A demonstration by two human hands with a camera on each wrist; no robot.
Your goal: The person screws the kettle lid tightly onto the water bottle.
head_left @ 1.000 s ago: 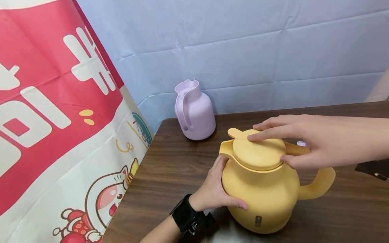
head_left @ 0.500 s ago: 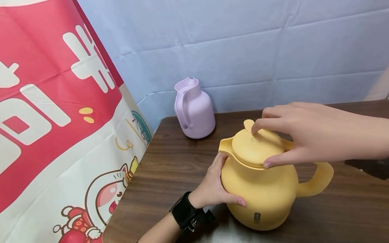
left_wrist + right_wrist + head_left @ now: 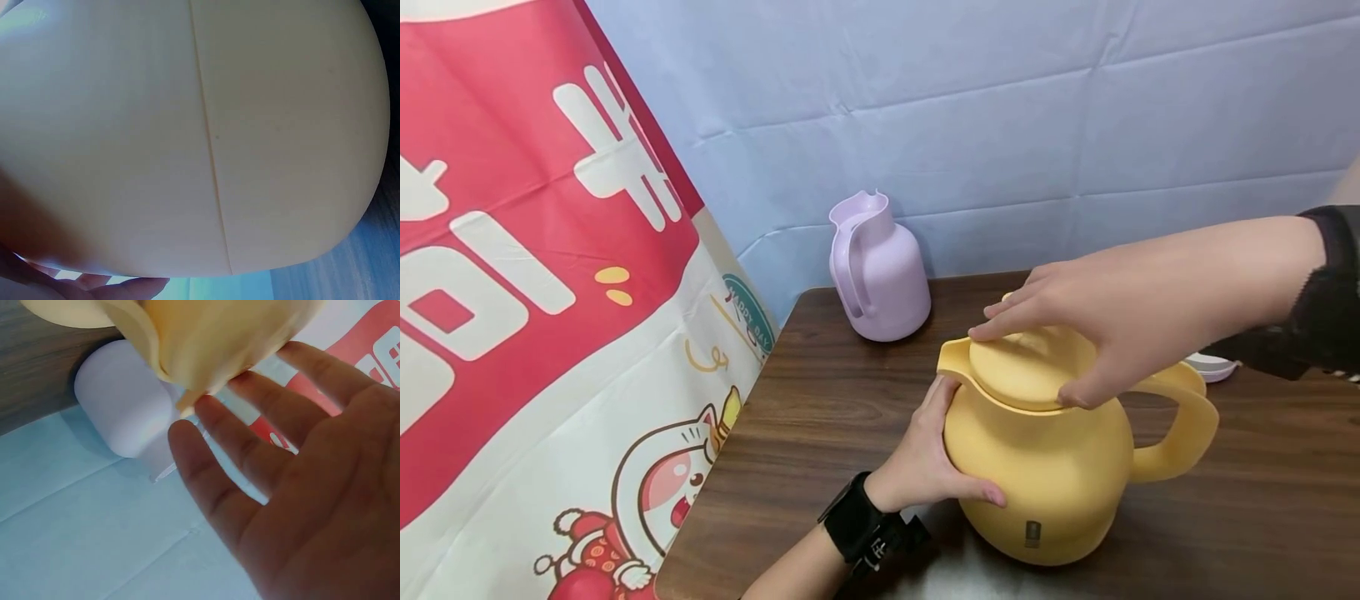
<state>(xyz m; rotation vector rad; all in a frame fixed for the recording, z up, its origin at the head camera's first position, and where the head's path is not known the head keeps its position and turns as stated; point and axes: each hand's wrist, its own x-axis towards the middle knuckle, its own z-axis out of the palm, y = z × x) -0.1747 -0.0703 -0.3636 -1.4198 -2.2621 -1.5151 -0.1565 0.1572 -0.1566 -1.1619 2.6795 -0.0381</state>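
A round-bodied yellow thermos jug (image 3: 1037,467) stands on the table, spout toward the left and handle (image 3: 1187,433) toward the right. Its round lid (image 3: 1026,375) sits in the neck; most of the lid tab is hidden. My left hand (image 3: 917,467) holds the jug's left side, thumb across the front; the left wrist view is filled by the smooth jug wall (image 3: 250,137). My right hand (image 3: 1105,308) lies over the lid, thumb at its near edge. In the right wrist view its fingers (image 3: 219,487) reach out nearly straight, tips touching the lid.
A smaller lavender jug (image 3: 891,275) stands by the back edge of the wooden table (image 3: 820,392). A white object with a lavender rim (image 3: 1213,367) shows partly behind the yellow handle. A blue cloth (image 3: 1000,125) hangs behind, a printed red-and-white one (image 3: 625,350) at left.
The lid has turned clockwise, its tab swinging from the left toward the back. My right hand's curled index finger has straightened, and the hand has shifted left over the lid. The left hand stays put.
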